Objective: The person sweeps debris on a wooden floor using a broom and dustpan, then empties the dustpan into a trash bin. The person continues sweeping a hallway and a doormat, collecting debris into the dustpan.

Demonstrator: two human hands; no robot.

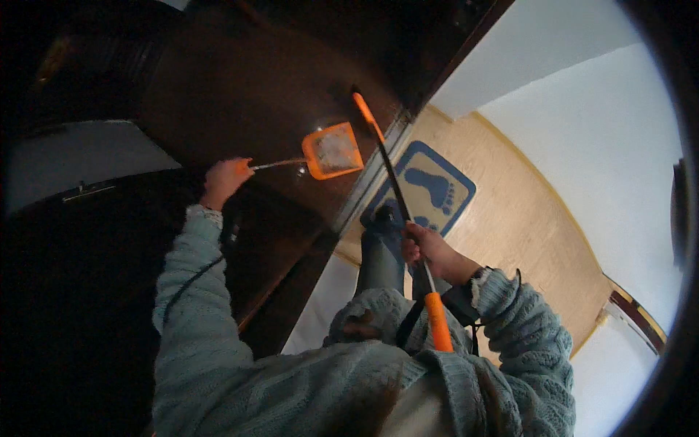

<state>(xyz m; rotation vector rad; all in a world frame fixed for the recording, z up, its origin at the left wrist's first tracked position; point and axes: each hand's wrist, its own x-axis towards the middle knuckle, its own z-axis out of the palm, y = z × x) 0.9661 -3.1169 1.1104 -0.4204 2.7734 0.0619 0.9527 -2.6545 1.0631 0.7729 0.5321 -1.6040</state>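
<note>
My left hand (225, 180) grips the end of the long handle of an orange dustpan (334, 150). Greyish debris lies in the pan, which is over the dark brown floor with its open edge towards the door threshold. My right hand (431, 250) is closed around the long shaft of a broom (393, 173). The broom's orange grip end (438, 322) reaches back near my body, and its orange head (365, 111) is beyond the pan's open edge, by the threshold. The bristles are hard to make out in the dark.
A metal door threshold (371, 173) divides the dark floor from a light wood-look floor (524, 218). A blue and beige footprint mat (437, 183) lies beside it, partly under my legs. White walls (590, 109) stand at the right. A dark area fills the left.
</note>
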